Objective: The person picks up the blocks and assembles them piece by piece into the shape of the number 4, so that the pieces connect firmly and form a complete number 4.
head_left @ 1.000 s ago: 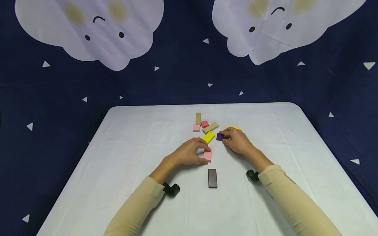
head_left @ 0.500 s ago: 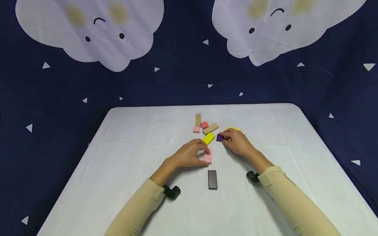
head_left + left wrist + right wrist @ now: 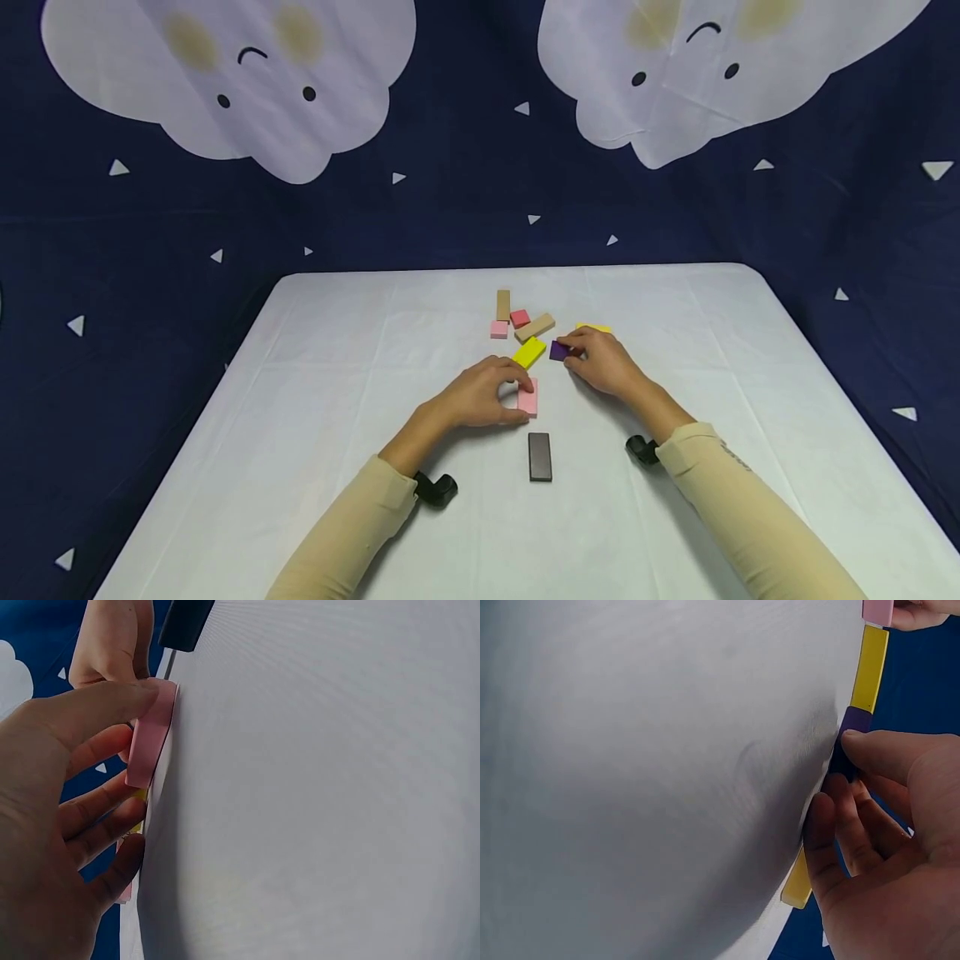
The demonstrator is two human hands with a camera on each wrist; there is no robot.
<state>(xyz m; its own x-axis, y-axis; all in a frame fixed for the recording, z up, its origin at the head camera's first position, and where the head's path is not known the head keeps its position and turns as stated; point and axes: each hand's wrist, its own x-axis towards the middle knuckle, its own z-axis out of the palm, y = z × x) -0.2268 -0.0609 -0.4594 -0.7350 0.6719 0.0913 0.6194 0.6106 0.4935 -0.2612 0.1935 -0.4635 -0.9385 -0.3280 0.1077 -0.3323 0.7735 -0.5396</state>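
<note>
Clearly, both hands are occupied. The left hand [image 3: 483, 392] curves in a wide C, thumb at the near end of a pink block [image 3: 528, 400] and index fingertip at its far end, pinching it on the white table [image 3: 330, 417]; its other fingers are loosely bent. The right hand [image 3: 602, 358] is closed more narrowly, thumb and index pinching a purple block [image 3: 558, 351] partly hidden by the fingertips.

Between the two held pieces, toward the far side, a yellow block [image 3: 529, 352] lies at a slant; another yellow block [image 3: 593, 327] sits just behind the right hand, partly covered by it. Nearer the person — in line with the pink piece but apart from it — lies a dark block [image 3: 540, 457]. Farther back are two tan blocks [image 3: 503, 305], a red block [image 3: 520, 318] and a smaller pink block [image 3: 498, 330], all close together.
</note>
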